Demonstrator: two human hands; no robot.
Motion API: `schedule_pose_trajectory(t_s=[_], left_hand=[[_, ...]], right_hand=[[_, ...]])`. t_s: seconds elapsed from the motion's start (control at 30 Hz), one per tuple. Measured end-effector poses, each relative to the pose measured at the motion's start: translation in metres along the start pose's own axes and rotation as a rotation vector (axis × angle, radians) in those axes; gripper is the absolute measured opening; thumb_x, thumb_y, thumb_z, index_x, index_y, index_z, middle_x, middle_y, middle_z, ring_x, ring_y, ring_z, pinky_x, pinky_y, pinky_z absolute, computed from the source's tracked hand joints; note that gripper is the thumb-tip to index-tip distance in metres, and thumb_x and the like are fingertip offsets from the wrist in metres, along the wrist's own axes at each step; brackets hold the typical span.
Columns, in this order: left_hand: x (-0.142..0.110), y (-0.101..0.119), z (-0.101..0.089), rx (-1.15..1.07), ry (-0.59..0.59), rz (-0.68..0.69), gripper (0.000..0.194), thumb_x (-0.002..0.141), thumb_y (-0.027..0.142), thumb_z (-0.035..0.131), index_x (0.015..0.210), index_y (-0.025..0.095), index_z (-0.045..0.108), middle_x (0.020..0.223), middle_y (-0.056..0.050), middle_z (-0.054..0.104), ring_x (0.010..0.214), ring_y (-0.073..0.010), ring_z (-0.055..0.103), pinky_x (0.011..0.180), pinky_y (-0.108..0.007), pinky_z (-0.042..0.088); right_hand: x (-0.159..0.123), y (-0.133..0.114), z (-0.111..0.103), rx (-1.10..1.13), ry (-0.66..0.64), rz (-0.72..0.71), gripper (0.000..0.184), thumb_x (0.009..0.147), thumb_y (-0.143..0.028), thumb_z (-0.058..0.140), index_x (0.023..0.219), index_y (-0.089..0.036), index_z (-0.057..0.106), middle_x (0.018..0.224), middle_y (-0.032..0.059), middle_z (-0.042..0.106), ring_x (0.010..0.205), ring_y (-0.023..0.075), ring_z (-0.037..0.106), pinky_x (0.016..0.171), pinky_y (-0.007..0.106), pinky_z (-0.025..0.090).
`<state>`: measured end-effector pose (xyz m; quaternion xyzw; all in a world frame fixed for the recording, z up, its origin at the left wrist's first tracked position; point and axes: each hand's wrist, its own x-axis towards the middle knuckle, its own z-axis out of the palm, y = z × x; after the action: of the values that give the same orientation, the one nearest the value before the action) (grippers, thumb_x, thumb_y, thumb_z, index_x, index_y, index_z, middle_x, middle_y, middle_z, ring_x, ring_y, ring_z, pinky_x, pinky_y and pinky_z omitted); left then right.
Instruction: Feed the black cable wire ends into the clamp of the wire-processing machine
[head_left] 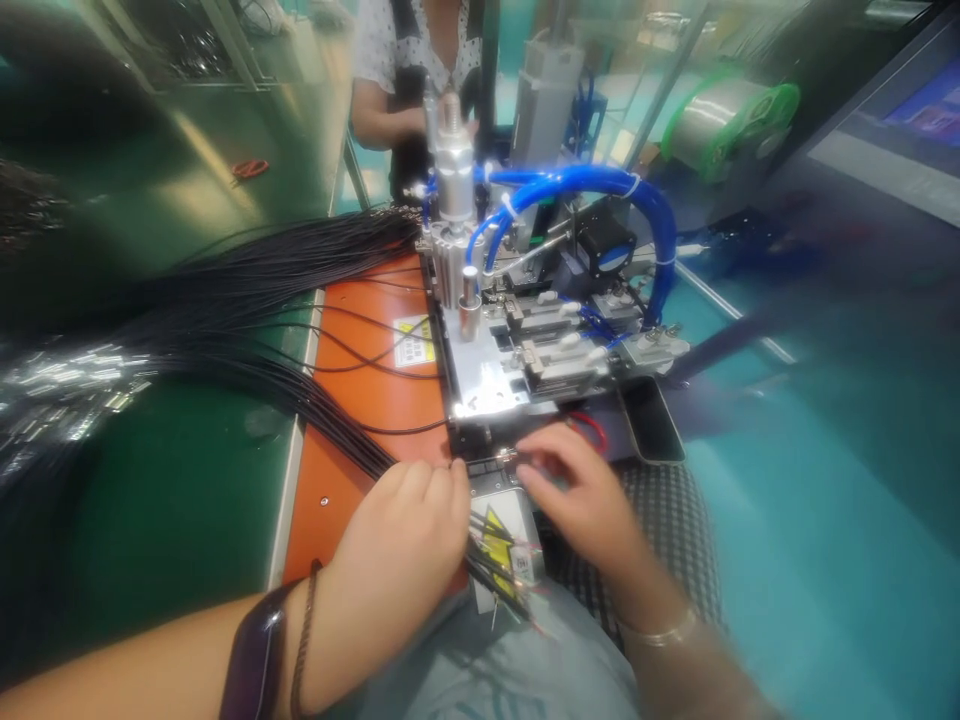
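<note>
My left hand (412,525) is closed over a bundle of thin black cables (352,440). Their stripped ends (504,580) fan out below the palm, over a metal box with a yellow warning label (498,540). The left fingertips come close to the front edge of a bench machine (480,375). My right hand (574,490) is at a small metal clamp (505,456) on that edge, thumb and index finger curved with a gap between them. Whether a fine wire lies at those fingertips is too small to tell.
Blue air hoses (600,180) arch over the machine. A phone (651,418) lies at its right. Long black cables (247,265) cross the orange board (360,385) and green table. Red-handled scissors (250,170) lie far left. A person (420,100) stands behind; a green spool (731,120) is back right.
</note>
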<state>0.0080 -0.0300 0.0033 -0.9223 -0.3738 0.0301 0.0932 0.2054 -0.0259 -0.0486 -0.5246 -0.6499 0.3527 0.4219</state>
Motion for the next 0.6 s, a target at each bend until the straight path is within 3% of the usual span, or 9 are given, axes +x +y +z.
schedule_pose_trajectory(t_s=[0.1, 0.17, 0.27, 0.37, 0.47, 0.6], left_hand=[[0.001, -0.003, 0.002, -0.029, 0.016, 0.001, 0.041, 0.075, 0.008, 0.055, 0.115, 0.003, 0.058, 0.077, -0.008, 0.061, 0.069, -0.0236, 0.056, 0.062, -0.037, 0.048], [0.002, -0.005, 0.001, -0.053, -0.008, -0.014, 0.038, 0.075, 0.011, 0.057, 0.113, 0.005, 0.060, 0.076, -0.007, 0.061, 0.069, -0.0237, 0.056, 0.062, -0.037, 0.049], [0.005, -0.008, 0.001, -0.096, -0.058, -0.032, 0.036, 0.075, 0.010, 0.056, 0.110, 0.007, 0.061, 0.079, -0.008, 0.062, 0.072, -0.0243, 0.058, 0.065, -0.038, 0.050], [0.008, -0.014, 0.004, -0.099, -0.037, -0.045, 0.036, 0.075, 0.004, 0.052, 0.110, 0.009, 0.061, 0.097, -0.013, 0.065, 0.082, -0.0255, 0.060, 0.072, -0.040, 0.051], [0.008, -0.020, 0.007, -0.102, 0.064, -0.031, 0.040, 0.076, 0.001, 0.049, 0.115, 0.007, 0.057, 0.109, -0.016, 0.063, 0.091, -0.0268, 0.061, 0.076, -0.040, 0.052], [0.005, -0.025, 0.003, -0.130, 0.244, 0.049, 0.028, 0.081, 0.004, 0.045, 0.105, 0.008, 0.060, 0.101, -0.015, 0.066, 0.090, -0.0258, 0.062, 0.075, -0.040, 0.054]], right_hand=[[-0.004, -0.003, -0.009, -0.010, -0.260, -0.358, 0.026, 0.084, -0.012, 0.059, 0.104, -0.027, 0.065, 0.094, 0.0031, 0.061, 0.090, 0.0173, 0.053, 0.082, 0.033, 0.044], [-0.004, -0.005, -0.010, -0.005, -0.330, -0.440, 0.024, 0.084, -0.012, 0.060, 0.102, -0.027, 0.067, 0.093, 0.0031, 0.063, 0.090, 0.0173, 0.052, 0.084, 0.034, 0.044], [-0.003, -0.007, -0.005, 0.024, -0.262, -0.449, 0.017, 0.086, -0.017, 0.060, 0.098, -0.025, 0.068, 0.087, 0.0032, 0.065, 0.086, 0.0172, 0.052, 0.081, 0.034, 0.045], [-0.002, -0.007, 0.003, 0.031, -0.174, -0.431, 0.017, 0.087, -0.019, 0.060, 0.099, -0.026, 0.068, 0.085, 0.0029, 0.068, 0.083, 0.0171, 0.055, 0.078, 0.034, 0.047], [-0.002, -0.007, 0.010, 0.023, -0.090, -0.329, 0.015, 0.085, -0.019, 0.062, 0.097, -0.025, 0.068, 0.086, 0.0029, 0.068, 0.084, 0.0177, 0.057, 0.077, 0.034, 0.047], [0.001, -0.005, 0.014, 0.046, 0.024, -0.194, 0.009, 0.083, -0.019, 0.064, 0.088, -0.023, 0.069, 0.083, 0.0036, 0.067, 0.081, 0.0184, 0.060, 0.073, 0.034, 0.049]])
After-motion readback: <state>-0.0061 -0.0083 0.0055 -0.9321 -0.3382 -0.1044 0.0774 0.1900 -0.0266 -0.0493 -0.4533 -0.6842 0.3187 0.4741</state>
